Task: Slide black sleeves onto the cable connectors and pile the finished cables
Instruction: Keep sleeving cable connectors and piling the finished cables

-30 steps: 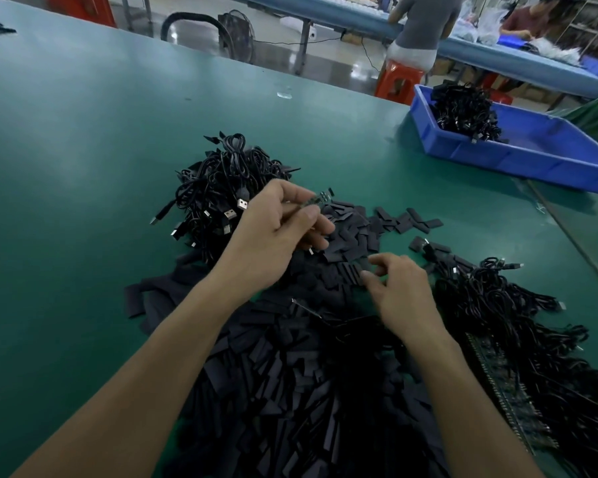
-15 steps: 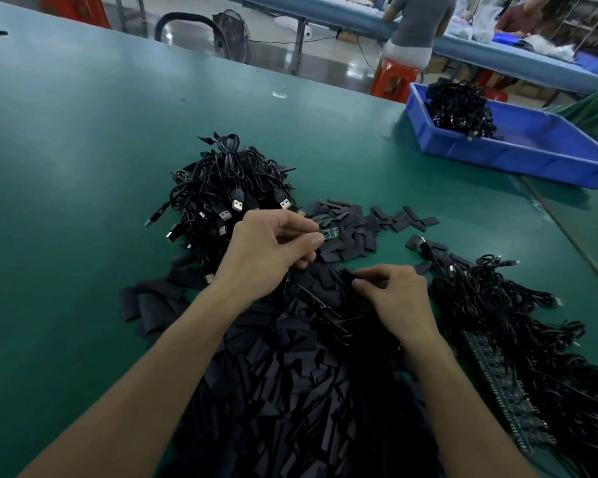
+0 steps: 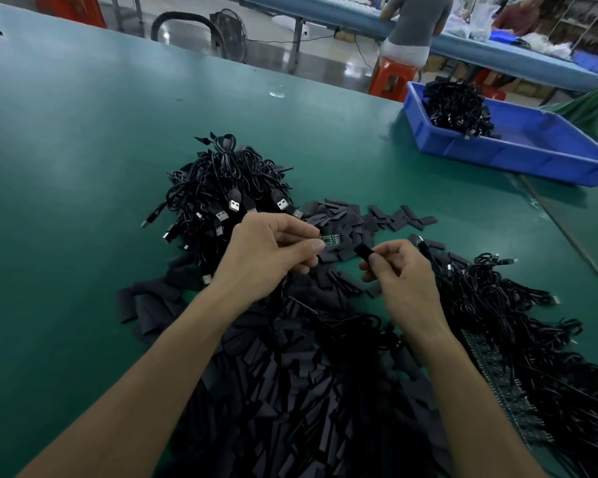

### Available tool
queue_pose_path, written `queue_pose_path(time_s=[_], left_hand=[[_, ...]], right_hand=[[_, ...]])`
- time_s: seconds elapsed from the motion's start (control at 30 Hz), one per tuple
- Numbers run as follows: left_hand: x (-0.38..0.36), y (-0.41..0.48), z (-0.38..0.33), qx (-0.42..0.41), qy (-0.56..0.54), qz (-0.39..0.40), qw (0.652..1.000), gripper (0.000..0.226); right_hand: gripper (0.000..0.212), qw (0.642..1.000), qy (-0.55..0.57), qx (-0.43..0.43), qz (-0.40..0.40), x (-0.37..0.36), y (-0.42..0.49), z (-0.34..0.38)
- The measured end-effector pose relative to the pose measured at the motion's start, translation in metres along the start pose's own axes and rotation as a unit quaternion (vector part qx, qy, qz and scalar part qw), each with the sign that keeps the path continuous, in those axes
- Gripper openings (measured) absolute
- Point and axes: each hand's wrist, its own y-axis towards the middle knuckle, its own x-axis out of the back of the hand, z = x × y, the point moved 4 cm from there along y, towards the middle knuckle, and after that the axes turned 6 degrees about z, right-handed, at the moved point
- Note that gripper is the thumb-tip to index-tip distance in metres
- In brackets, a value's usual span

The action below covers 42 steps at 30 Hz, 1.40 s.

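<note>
My left hand [image 3: 273, 257] pinches a small green circuit-board connector [image 3: 330, 240] at the end of a black cable, its tip pointing right. My right hand [image 3: 399, 270] pinches one black sleeve [image 3: 362, 252] just right of that connector, a short gap between them. A heap of loose black sleeves [image 3: 290, 391] covers the green table [image 3: 83, 167] under and in front of both hands. A pile of black USB cables [image 3: 225, 198] lies behind my left hand. Another spread of cables with bare boards [image 3: 518, 339] lies to the right.
A blue bin [image 3: 518, 150] holding a clump of black cables stands at the back right. Beyond the table's far edge are a red stool [image 3: 392, 79], a fan and two people at another bench. A seam in the table runs down the right side.
My right hand has lifted off the sleeve heap with one sleeve pinched and brought it up toward the connector. My left hand has turned the connector to point right.
</note>
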Motion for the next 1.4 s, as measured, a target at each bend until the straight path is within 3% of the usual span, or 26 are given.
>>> queue_pose_path(time_s=[0.17,0.47,0.93,1.4], left_hand=[[-0.001,0.0,0.001,-0.009,0.017,0.002,1.0,0.008],[0.0,0.002,0.002,-0.015,0.008,-0.005,1.0,0.007],[-0.001,0.001,0.002,-0.008,-0.011,-0.006,1.0,0.004],[-0.006,-0.001,-0.001,-0.008,-0.013,0.003,1.0,0.004]], right_hand=[[0.026,0.996,0.054,0.067,0.009,-0.004,-0.005,0.024],[0.023,0.991,0.031,0.126,0.035,-0.005,-0.012,0.049],[0.015,0.987,0.024,0.147,-0.057,-0.007,-0.018,0.05],[0.018,0.99,-0.004,0.135,-0.047,-0.011,-0.018,0.048]])
